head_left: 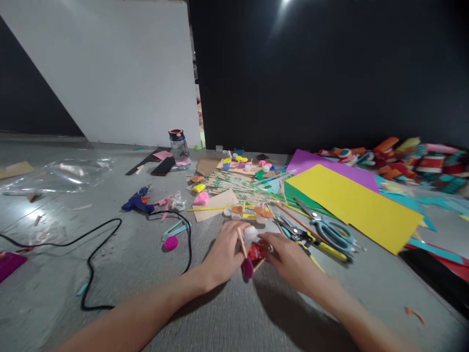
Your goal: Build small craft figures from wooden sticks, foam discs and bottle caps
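l hand touching stick, can't tell grip; r hand pinching red bit between hands, prob best held lightly & steady.

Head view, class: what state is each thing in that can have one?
Left hand: holding craft piece
Right hand: holding craft piece
Bottle: upright, lid on
Glue gun: lying on its side
Scissors: lying flat, blade opening unclear
Pliers: lying flat, handles apart
Yellow sheet: flat, overlapping purple sheet
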{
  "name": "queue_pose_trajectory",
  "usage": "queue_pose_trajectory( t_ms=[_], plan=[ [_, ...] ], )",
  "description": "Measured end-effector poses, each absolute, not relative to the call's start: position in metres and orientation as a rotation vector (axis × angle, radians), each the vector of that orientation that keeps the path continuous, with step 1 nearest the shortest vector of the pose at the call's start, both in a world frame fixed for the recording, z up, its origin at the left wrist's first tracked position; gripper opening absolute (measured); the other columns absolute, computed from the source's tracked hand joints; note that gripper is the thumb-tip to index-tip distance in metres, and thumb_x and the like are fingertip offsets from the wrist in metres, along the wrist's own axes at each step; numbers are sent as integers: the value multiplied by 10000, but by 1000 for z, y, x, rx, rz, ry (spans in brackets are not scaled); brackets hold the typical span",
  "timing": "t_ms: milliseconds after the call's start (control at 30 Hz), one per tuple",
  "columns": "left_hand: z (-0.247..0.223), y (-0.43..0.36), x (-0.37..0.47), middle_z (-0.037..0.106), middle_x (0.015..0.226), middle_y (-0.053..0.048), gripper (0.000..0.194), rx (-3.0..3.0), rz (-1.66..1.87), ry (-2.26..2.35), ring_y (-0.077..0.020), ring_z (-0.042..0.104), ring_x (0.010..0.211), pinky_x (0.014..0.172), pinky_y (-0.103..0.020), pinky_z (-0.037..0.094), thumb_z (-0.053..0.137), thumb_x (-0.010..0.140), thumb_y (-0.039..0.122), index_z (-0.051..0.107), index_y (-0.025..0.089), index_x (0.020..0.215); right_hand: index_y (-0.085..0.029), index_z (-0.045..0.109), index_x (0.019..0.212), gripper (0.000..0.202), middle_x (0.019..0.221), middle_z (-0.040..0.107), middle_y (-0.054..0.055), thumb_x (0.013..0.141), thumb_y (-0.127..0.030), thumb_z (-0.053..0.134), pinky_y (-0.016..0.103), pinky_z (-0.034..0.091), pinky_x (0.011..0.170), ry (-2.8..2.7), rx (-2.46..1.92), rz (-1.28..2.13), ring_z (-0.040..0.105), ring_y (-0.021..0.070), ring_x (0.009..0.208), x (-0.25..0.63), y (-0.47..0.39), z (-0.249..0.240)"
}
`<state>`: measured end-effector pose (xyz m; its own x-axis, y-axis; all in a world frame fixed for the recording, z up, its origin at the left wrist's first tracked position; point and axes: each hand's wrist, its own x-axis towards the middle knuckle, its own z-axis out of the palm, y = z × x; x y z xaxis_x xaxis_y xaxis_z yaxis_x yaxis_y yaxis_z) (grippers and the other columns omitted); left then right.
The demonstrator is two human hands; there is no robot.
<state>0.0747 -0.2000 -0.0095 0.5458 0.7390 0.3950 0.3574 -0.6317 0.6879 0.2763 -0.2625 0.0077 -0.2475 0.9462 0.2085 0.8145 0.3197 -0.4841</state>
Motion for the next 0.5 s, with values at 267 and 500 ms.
queue_pose_trajectory(
  t_ms=[267, 500],
  plan=[
    [-1, -211, 70, 516, 1466, -158, 551, 2299, 709, 783, -310, 463, 1378, 1165, -538, 365, 611, 845, 232, 490, 194, 1382, -208, 631, 1094, 201, 1013, 740, 65, 989, -232, 462, 348, 522, 797, -1841, -1521, 322, 706, 231, 902, 288, -255, 0],
    [23, -198, 49, 345, 1599, -185, 642, 2500, 283, 697, -311, 272, 1506, 1210, -510, 305, 532, 874, 207, 363, 136, 1490, -246, 704, 992, 220, 965, 763, 29, 976, -260, 485, 310, 523, 753, -1991, -1486, 519, 712, 208, 868, 291, -256, 21]
  ],
)
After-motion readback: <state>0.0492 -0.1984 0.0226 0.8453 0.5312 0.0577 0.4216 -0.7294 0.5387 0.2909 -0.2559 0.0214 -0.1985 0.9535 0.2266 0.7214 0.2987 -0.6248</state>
